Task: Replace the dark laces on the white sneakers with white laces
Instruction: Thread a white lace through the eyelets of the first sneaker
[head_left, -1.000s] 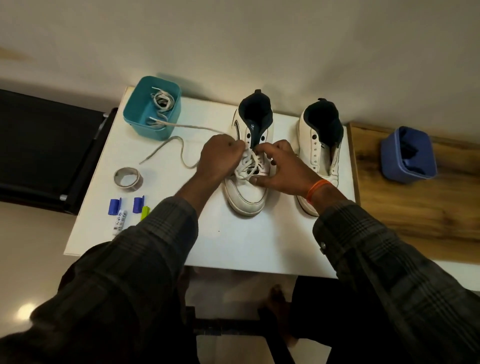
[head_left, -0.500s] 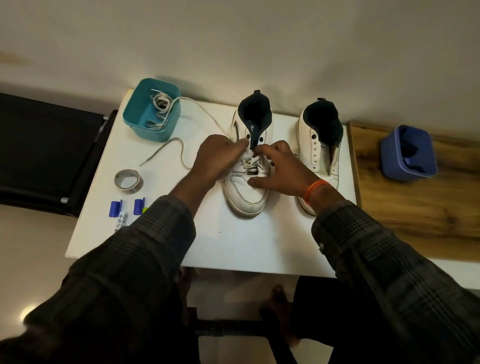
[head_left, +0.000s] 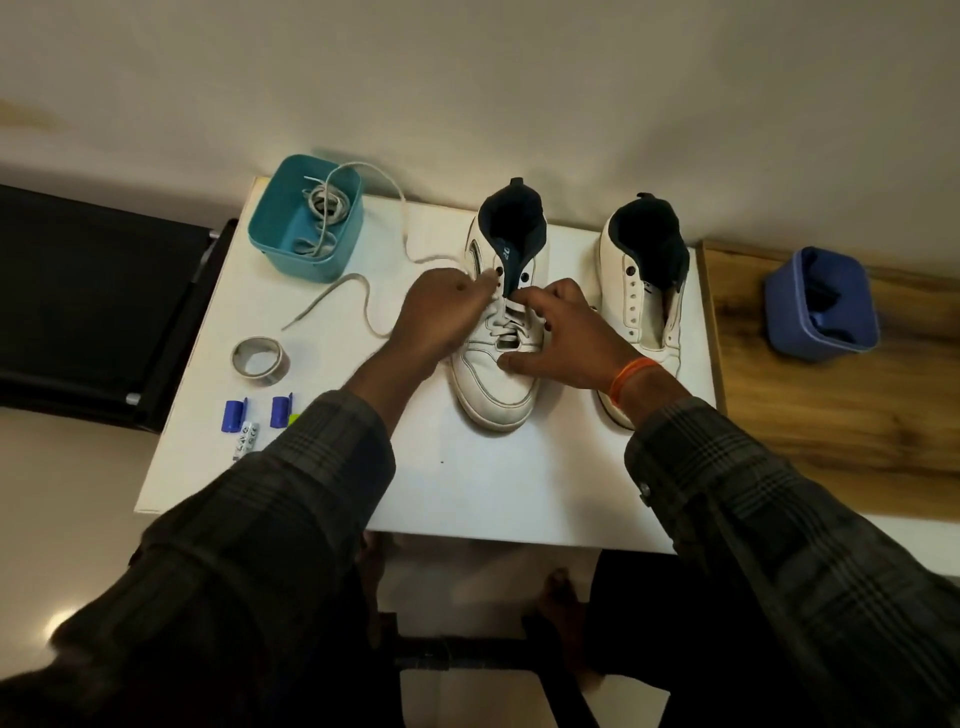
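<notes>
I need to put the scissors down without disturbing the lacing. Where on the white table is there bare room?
The white table is bare in front of both sneakers' toes, between the two sleeves. The left side is crowded: teal bin, loose lace, tape roll, blue caps. The gap between the sneakers is narrow.

White lace (head_left: 400, 205) slackened into loop; right hand (head_left: 563, 335) fingers spread.

Sneakers (head_left: 493, 374) look like smooth white leather-ish stuff with dark cloth lining. Left of them, a glossy teal plastic bin (head_left: 306, 228) and shiny tape roll (head_left: 258, 354); right, grainy wood top (head_left: 831, 415).
</notes>
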